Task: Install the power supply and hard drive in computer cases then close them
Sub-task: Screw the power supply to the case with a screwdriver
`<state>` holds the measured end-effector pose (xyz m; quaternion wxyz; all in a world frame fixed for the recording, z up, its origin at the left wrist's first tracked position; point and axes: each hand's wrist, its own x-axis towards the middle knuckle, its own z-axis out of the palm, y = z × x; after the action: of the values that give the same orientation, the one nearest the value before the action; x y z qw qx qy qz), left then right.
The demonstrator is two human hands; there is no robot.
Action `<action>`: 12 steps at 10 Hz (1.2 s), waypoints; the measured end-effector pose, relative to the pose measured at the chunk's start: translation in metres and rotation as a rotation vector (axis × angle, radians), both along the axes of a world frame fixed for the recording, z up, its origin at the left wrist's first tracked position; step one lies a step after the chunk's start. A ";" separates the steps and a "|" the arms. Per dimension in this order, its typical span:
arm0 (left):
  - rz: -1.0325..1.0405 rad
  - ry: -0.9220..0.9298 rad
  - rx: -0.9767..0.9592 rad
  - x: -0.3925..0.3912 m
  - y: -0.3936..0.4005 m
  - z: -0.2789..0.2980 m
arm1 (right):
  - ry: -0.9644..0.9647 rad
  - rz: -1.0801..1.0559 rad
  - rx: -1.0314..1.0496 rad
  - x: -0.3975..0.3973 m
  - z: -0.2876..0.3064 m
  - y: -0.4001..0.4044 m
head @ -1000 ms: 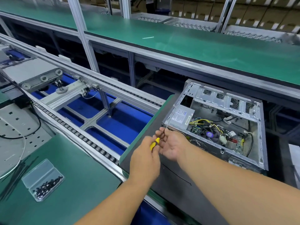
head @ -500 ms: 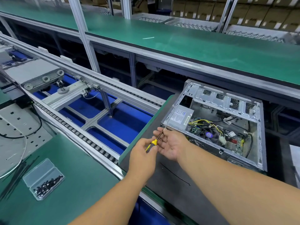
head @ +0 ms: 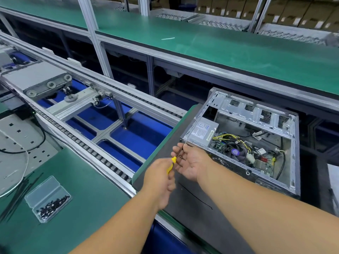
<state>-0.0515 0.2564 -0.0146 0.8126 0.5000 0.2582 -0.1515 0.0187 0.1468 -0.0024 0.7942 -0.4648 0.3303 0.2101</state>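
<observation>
The open case (head: 244,143) lies on its side on a grey pallet (head: 183,208), the power supply (head: 201,132) seated in its near-left corner. Just before that corner, the left hand (head: 161,182) grips a yellow-handled screwdriver (head: 171,165); the right hand (head: 190,162) pinches its shaft.

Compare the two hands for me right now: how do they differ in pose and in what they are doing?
The left hand curls round the yellow screwdriver handle; the right hand lies palm up, fingers loosely bent round the dark shaft.
The left hand sits nearer the camera; the right hand reaches up to the corner of the computer case.
The left hand looks blurred; the right hand is sharp.
Both share one tool.
</observation>
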 end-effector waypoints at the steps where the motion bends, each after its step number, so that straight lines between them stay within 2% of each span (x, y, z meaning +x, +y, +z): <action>1: 0.044 0.334 -0.676 0.002 0.001 0.008 | -0.008 -0.027 0.003 0.000 -0.002 0.001; 2: -0.189 -0.093 0.445 -0.002 -0.006 0.001 | -0.008 -0.039 0.000 0.001 -0.004 0.001; 3: -0.202 -0.361 0.987 0.003 -0.007 -0.001 | 0.003 -0.059 0.024 0.002 -0.005 0.002; 4: -0.050 -0.041 0.076 0.010 0.003 -0.003 | 0.006 -0.080 0.033 0.003 -0.004 0.003; 5: 0.084 0.311 -0.703 0.007 0.006 0.010 | 0.013 -0.083 0.034 0.002 -0.002 0.005; 6: -0.082 -0.038 0.112 0.003 0.001 0.000 | 0.012 -0.102 0.036 0.001 -0.003 0.006; 7: -0.279 -0.503 1.165 0.005 0.003 -0.007 | 0.022 -0.114 0.067 0.002 -0.003 0.007; 8: -0.166 -0.451 0.915 0.009 0.006 -0.012 | 0.022 -0.122 0.077 0.003 -0.002 0.007; 9: -0.013 0.123 -0.019 0.014 0.009 -0.003 | 0.009 -0.111 0.075 0.002 -0.003 0.008; 10: -0.049 0.221 -0.290 0.014 0.009 -0.001 | -0.018 -0.102 0.076 0.000 -0.003 0.006; 11: -0.134 -0.109 0.487 0.014 0.005 -0.006 | -0.047 -0.045 0.040 -0.003 -0.002 0.005; 12: -0.108 -0.175 0.579 0.012 0.006 -0.011 | -0.068 0.018 0.006 -0.008 -0.004 0.005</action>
<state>-0.0390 0.2624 -0.0255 0.6463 0.7349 0.1926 -0.0710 0.0110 0.1520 -0.0061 0.8044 -0.4723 0.2984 0.2021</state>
